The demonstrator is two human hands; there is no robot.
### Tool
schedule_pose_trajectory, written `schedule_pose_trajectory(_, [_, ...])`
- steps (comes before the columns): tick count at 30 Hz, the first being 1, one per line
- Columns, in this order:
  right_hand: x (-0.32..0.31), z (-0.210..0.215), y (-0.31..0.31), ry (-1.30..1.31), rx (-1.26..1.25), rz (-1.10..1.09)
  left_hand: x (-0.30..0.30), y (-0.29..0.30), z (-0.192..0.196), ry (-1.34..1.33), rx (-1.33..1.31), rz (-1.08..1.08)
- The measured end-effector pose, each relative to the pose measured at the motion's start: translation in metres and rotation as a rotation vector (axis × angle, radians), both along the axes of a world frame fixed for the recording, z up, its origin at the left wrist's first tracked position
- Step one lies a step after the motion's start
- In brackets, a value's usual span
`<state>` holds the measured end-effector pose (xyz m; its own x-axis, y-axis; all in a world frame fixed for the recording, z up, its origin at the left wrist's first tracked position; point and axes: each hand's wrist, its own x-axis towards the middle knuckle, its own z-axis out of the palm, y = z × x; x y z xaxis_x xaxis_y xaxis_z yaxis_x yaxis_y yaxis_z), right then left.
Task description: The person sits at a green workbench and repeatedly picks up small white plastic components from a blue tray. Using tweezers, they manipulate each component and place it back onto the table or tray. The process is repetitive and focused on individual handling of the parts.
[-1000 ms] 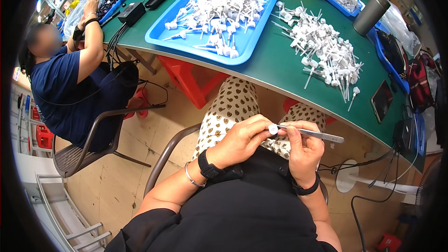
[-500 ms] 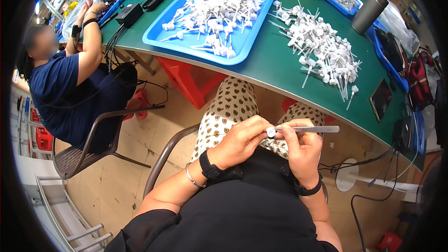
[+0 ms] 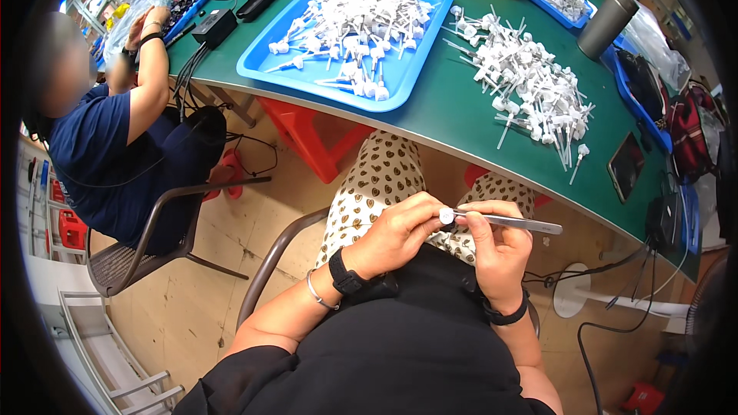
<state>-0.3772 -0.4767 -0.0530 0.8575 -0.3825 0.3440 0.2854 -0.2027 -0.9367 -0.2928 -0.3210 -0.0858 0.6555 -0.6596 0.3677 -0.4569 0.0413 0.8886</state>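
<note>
Small white pump head (image 3: 447, 216) sits pinched in the left hand (image 3: 400, 232) over the lap, below the green surface (image 3: 461, 119). The right hand (image 3: 498, 246) clamps metal tweezers (image 3: 507, 222), tips touching it. Blue tray (image 3: 400, 80) lies beyond.

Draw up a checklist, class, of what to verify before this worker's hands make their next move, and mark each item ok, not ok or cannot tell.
1. Left hand pinches the small white part at its fingertips: ok.
2. Right hand grips the metal tweezers: ok.
3. Tweezer tip meets the part: ok.
4. Tip seated correctly in the part: cannot tell, too small.
5. More white parts within reach, in the blue tray and the loose pile on the green table: ok.
6. Hands apart from the neighbour's hand: ok.
</note>
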Motion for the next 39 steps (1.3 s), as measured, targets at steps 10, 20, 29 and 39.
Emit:
schedule_pose_trajectory(10, [0.0023, 0.0026, 0.0016, 0.027, 0.027, 0.029, 0.0008, 0.0006, -0.0004, 0.041, -0.004, -0.019])
schedule_pose_trajectory(20, [0.0022, 0.0000, 0.0022, 0.041, 0.028, 0.016, 0.0013, 0.0006, -0.0032, -0.057, -0.002, 0.022])
schedule_pose_trajectory(29, [0.0022, -0.0035, 0.0021, 0.011, -0.022, 0.007, 0.0002, 0.0006, -0.0027, -0.057, 0.017, 0.035])
schedule_pose_trajectory(39, [0.0030, -0.0015, 0.0017, 0.047, 0.099, 0.029, 0.0007, 0.0014, -0.0036, -0.018, 0.014, 0.018])
